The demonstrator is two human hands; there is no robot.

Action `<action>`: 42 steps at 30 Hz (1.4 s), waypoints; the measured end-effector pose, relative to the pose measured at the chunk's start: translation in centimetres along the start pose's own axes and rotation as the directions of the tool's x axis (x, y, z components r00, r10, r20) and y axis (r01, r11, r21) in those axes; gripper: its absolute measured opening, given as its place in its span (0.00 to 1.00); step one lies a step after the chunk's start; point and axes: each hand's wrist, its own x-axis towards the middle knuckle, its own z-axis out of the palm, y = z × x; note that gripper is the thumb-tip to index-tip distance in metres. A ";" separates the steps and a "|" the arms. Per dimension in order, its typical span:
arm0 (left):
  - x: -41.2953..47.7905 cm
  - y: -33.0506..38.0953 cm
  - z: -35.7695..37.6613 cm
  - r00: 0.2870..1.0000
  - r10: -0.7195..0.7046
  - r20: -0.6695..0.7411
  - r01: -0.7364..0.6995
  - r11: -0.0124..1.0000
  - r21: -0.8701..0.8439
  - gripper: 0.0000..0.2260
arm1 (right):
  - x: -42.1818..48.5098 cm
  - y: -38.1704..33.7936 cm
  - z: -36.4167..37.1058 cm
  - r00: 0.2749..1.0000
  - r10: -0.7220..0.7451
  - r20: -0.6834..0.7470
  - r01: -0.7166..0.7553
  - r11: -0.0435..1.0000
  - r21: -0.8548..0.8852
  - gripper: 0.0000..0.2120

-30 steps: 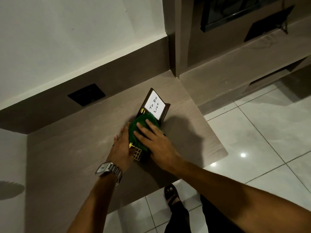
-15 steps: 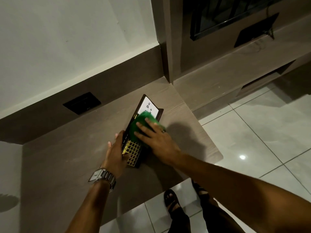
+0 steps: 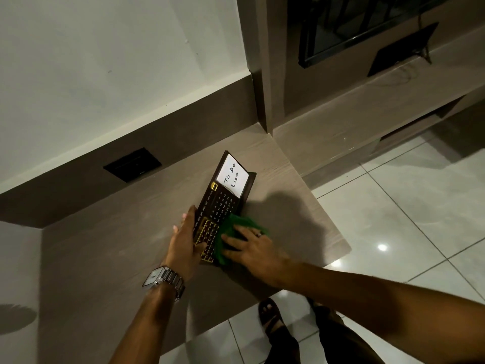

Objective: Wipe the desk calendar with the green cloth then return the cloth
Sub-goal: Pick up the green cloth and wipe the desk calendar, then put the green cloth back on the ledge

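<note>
A dark brown desk calendar point(image 3: 220, 203) with gold numbers and a white "To Do List" card lies on the wooden desk point(image 3: 110, 248). My left hand point(image 3: 186, 239) grips the calendar's left edge near its lower end, thumb on the gold grid. My right hand point(image 3: 249, 248) presses a crumpled green cloth point(image 3: 233, 229) flat against the calendar's lower right side and the desk beside it. The cloth hides the calendar's lower right corner.
A black wall socket point(image 3: 132, 164) sits in the brown back panel. The desk's front right corner point(image 3: 346, 245) drops off to a white tiled floor point(image 3: 409, 206). A lower shelf point(image 3: 354, 119) with a dark screen stands to the right. My sandalled feet are below.
My right hand has slid the green cloth from the calendar's upper middle, by the white card, down to its lower right side. The number grid is now uncovered. My left hand still holds the edge.
</note>
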 end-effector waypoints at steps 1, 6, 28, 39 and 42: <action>0.0 0.0 0.0 1.000 0.009 -0.010 -0.009 1.000 0.002 0.39 | -0.3 -0.2 -0.3 0.996 -0.067 0.065 0.065 0.997 0.029 0.29; -0.1 -0.3 0.0 0.999 0.039 -0.013 -0.039 0.999 0.025 0.40 | -1.6 -1.0 -3.1 0.972 -0.186 0.144 0.108 0.897 0.429 0.27; 0.0 6.3 9.0 0.809 0.587 -0.034 -0.504 0.722 0.475 0.21 | -2.7 19.5 -7.1 0.310 0.871 0.381 0.154 -0.441 0.884 0.20; 4.4 3.5 16.8 0.871 0.465 0.157 -0.482 0.748 0.457 0.41 | 4.1 29.7 -2.0 0.226 0.888 0.400 0.190 -0.443 0.876 0.13; 5.1 3.6 16.8 0.869 0.465 0.169 -0.486 0.738 0.469 0.43 | 5.1 31.0 -0.2 0.073 0.949 0.307 -0.011 -0.307 0.952 0.18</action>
